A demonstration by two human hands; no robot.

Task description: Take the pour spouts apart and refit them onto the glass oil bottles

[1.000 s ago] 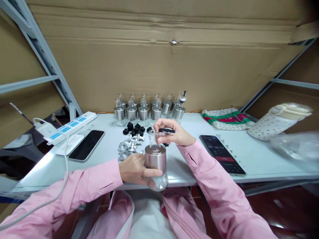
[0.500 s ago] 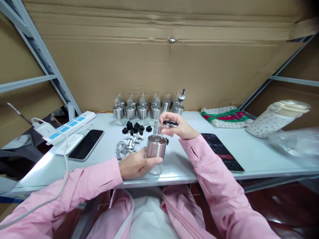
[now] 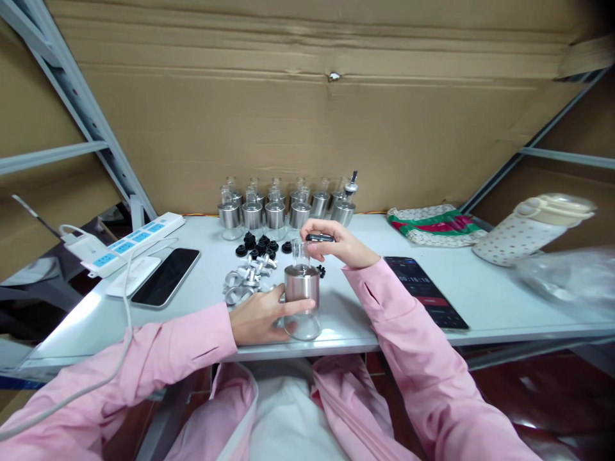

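A glass bottle with a brushed metal sleeve [image 3: 302, 283] stands near the table's front edge. My left hand [image 3: 262, 317] is closed around its lower part from the left. At the bottle's neck is my right hand [image 3: 339, 243], its fingers bent around a slim black piece [image 3: 320, 237] whose exact kind I cannot make out. Those fingers partly cover the bottle's mouth. Left of the neck lie several black stoppers [image 3: 262, 243] in a loose pile. Shiny metal ring and spout parts [image 3: 246, 278] sit just in front of them.
Several similar bottles [image 3: 275, 214] stand in rows at the back; one carries a spout [image 3: 351, 187]. A phone [image 3: 166, 278] and a power strip [image 3: 137, 243] lie left. To the right are a lit phone [image 3: 427, 291], a patterned cloth [image 3: 435, 225] and a dotted flask [image 3: 521, 234].
The bottle is now more upright, with its base nearer the table's front edge. My right hand has shifted slightly left with the black piece, staying at the neck.
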